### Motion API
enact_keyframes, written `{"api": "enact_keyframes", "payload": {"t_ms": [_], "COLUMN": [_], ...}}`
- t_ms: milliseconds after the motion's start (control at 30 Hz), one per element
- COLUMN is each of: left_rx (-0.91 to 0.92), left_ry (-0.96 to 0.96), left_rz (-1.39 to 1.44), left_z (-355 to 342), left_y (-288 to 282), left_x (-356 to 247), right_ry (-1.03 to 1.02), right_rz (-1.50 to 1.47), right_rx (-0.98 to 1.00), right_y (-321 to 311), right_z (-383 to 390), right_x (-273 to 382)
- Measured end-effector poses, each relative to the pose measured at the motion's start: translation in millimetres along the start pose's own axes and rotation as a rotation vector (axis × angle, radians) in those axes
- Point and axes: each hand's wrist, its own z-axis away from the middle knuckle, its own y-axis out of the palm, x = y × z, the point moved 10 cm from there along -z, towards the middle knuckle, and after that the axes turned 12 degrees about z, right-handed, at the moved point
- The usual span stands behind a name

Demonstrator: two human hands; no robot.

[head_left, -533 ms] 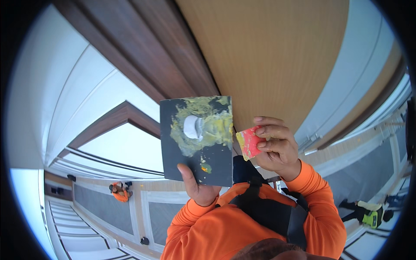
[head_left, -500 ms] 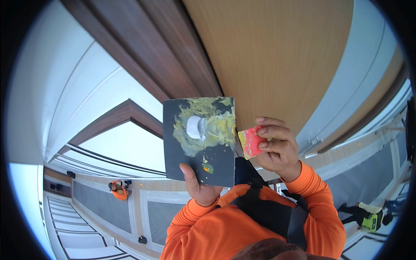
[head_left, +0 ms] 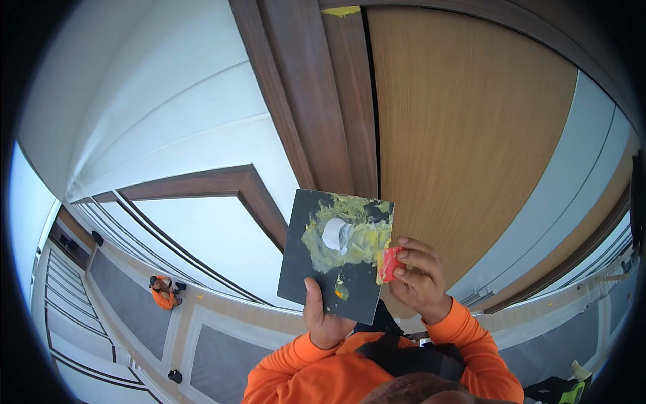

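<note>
My left hand point(head_left: 326, 322) grips the lower edge of a dark square board point(head_left: 296, 269), its thumb lying on the top face. Yellowish filler paste point(head_left: 323, 252) is smeared over the board's upper half, with a white mound point(head_left: 335, 233) of paste in the middle and a small orange-green dab point(head_left: 342, 292) below it. Between the thumb and fingers of my right hand point(head_left: 422, 279) is a small red scraper point(head_left: 391, 262), yellow paste along its left side. The scraper is at the board's right edge; whether it touches there I cannot tell.
Ahead stand a wood-grain door panel point(head_left: 471, 135) and its dark brown frame point(head_left: 303, 87), with a yellow patch point(head_left: 341, 11) at the frame's top. White wall panels point(head_left: 195, 135) run along the left. A person in orange point(head_left: 163, 293) sits on the floor at left; another person point(head_left: 572, 390) is at lower right.
My view has tilted up, bringing the frame's top and the yellow patch into sight. The board sits lower and turned slightly; the red scraper has come from beside it to its right edge.
</note>
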Motion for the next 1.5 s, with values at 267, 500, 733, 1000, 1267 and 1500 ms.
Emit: {"api": "enact_keyframes", "payload": {"t_ms": [267,500,733,1000,1267,1500], "left_rx": [-0.072,-0.039,0.000,-0.056,-0.125,-0.181], "left_ry": [0.083,0.154,0.158,0.185,0.179,0.177], "left_rz": [0.020,-0.033,-0.074,-0.012,-0.003,-0.010], "left_z": [3,4,2,0,1,5], "left_y": [-3,-5,-6,-5,-12,-15], "left_x": [3,13,17,13,13,14], "right_ry": [0.049,0.656,1.037,1.200,0.949,1.028], "right_rz": [0.076,-0.320,-0.771,-0.913,-0.775,-1.002], "right_rx": [0.000,-0.017,0.103,0.104,0.096,0.190], "right_y": [-17,-29,-6,16,12,11], "right_z": [3,19,23,43,36,31], "right_x": [-37,-86,-95,-98,-84,-97]}}
